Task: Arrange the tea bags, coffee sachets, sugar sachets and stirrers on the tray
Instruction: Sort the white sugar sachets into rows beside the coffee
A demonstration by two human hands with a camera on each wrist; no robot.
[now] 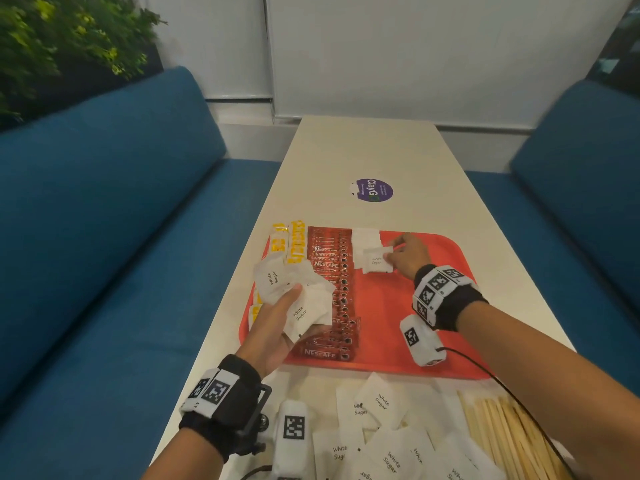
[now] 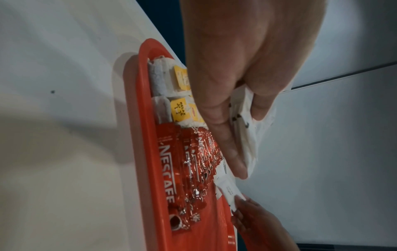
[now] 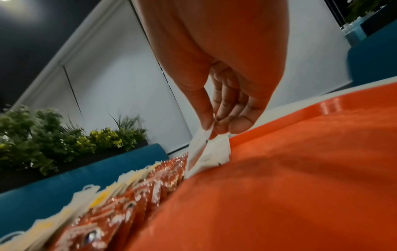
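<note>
A red tray point(image 1: 426, 327) lies on the table. Along its left edge run yellow-tagged tea bags point(image 1: 292, 242), then a column of red Nescafe coffee sachets point(image 1: 334, 268). My left hand point(image 1: 277, 323) holds a bunch of white sugar sachets point(image 1: 298, 296) above the tray's left side; the bunch point(image 2: 249, 135) shows under the thumb in the left wrist view. My right hand point(image 1: 403, 254) pinches one sugar sachet point(image 1: 375, 259) at the far middle of the tray, beside a small stack of them point(image 1: 365, 239). That pinched sachet point(image 3: 201, 149) touches the tray point(image 3: 300, 169).
Loose sugar sachets point(image 1: 381, 431) are scattered on the table in front of the tray. Wooden stirrers point(image 1: 509, 438) lie at the near right. A purple sticker point(image 1: 374, 190) sits farther up the table. Blue sofas point(image 1: 104, 237) flank both sides.
</note>
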